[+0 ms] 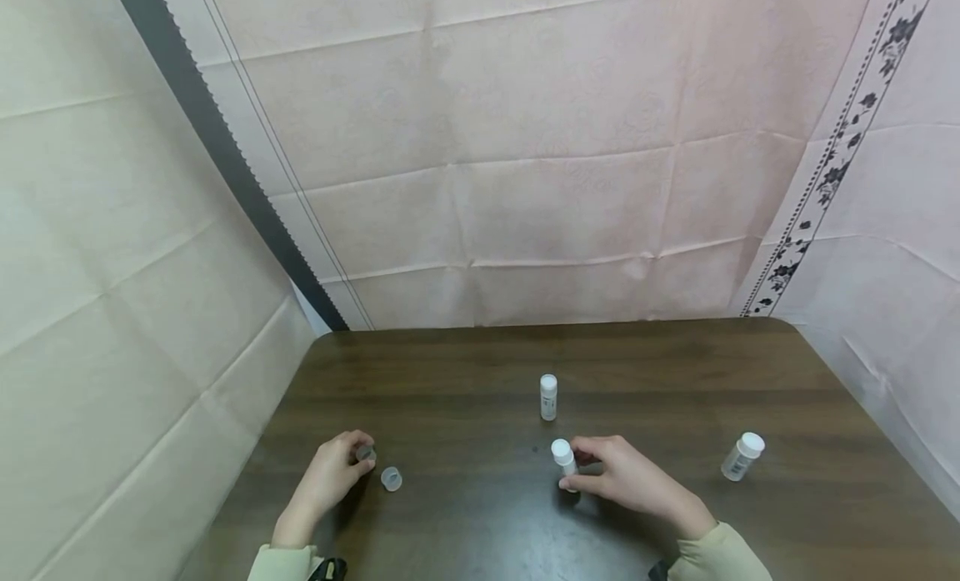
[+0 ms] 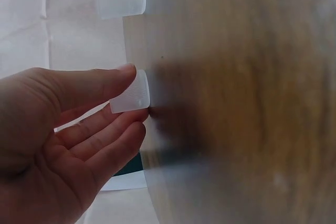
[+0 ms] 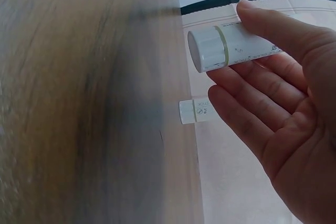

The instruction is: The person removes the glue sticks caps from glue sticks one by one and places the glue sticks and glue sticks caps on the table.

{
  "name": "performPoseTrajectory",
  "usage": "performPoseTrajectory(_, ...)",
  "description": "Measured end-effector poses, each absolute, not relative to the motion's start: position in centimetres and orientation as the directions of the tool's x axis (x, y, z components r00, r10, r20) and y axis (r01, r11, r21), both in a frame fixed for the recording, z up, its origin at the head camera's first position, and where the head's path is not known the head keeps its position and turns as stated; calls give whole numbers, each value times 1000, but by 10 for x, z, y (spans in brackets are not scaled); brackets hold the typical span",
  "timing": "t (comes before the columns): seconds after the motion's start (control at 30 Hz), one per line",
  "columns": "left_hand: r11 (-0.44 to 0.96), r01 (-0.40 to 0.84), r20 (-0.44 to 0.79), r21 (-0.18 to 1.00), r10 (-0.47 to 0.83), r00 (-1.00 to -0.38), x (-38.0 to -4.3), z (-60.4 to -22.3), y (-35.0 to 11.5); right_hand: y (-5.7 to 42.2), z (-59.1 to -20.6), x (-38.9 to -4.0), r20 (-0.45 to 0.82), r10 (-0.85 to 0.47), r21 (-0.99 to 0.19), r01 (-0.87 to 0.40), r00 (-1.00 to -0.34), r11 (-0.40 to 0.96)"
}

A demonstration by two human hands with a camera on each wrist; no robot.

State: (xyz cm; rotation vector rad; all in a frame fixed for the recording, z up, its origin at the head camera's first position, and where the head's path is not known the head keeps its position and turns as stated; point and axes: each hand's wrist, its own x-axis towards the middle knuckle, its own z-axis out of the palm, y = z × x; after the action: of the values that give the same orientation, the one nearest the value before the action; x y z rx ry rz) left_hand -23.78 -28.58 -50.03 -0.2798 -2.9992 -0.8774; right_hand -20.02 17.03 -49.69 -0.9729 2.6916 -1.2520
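On the left side of the table, my left hand (image 1: 330,473) pinches a small translucent ribbed cap (image 2: 135,94) between thumb and fingers. A second translucent cap (image 1: 392,478) stands just to its right; it also shows at the top of the left wrist view. Right of the middle, my right hand (image 1: 618,477) holds a white glue stick (image 1: 562,454) with thumb and fingers on opposite sides of its printed body. In the right wrist view that glue stick (image 3: 236,45) has a white end piece pointing toward the table. My fingers partly cover its label.
Another white glue stick (image 1: 549,398) stands upright behind my right hand. To the right, a third glue stick (image 1: 742,457) stands on the dark wooden table (image 1: 450,364). Pale cloth hangs (image 1: 562,189) behind the table and along both sides.
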Motion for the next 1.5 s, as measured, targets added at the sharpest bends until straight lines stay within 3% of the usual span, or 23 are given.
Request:
performPoseTrajectory(0.57, 821, 165, 66, 547, 155, -986, -236, -502, -284, 214, -495, -183, 226, -411, -692, -443, -883, 571)
performPoseTrajectory(0.87, 812, 152, 58, 563, 145, -988, -237, -501, -284, 263, -488, -159, 296, -244, -635, -381, -923, 672)
performPoseTrajectory(1.1, 809, 154, 59, 567, 146, -987, -237, -502, -282, 294, -490, -136, 399, -144, -575, -369, -906, 731)
performPoseTrajectory(1.5, 812, 146, 63, 565, 134, -989, -238, -504, -283, 318, -505, -120, 327, -43, -612, -246, -944, 752)
